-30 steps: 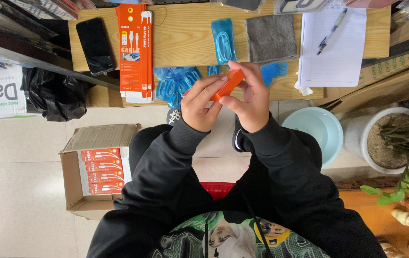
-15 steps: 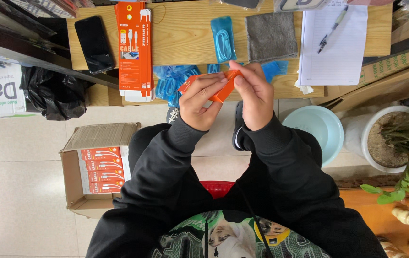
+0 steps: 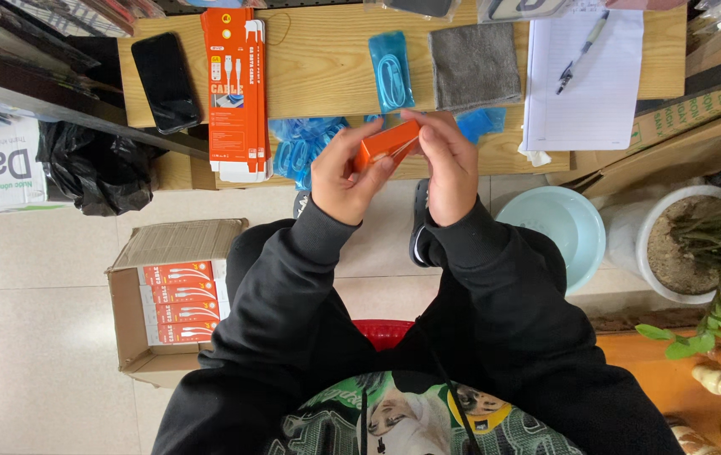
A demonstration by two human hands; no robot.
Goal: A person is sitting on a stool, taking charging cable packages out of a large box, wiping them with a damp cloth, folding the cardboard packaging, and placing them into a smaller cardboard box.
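Left hand (image 3: pixel 345 173) grips small orange box (image 3: pixel 387 144) from left side, fingers curled around lower end. Right hand (image 3: pixel 449 168) clasps same box from right, fingertips on upper edge. Box tilted, held between both hands in air, just above near edge of wooden tabletop (image 3: pixel 326 67). Blue cable bags (image 3: pixel 297 152) lie on tabletop just left of hands. Stack of flat orange packages (image 3: pixel 234 93) further left, black phone (image 3: pixel 165 82) beyond. Grey cloth (image 3: pixel 474 66) and notepad (image 3: pixel 584 93) with pen (image 3: pixel 581 52) on right. Cardboard carton (image 3: pixel 171 295) on floor, well apart.
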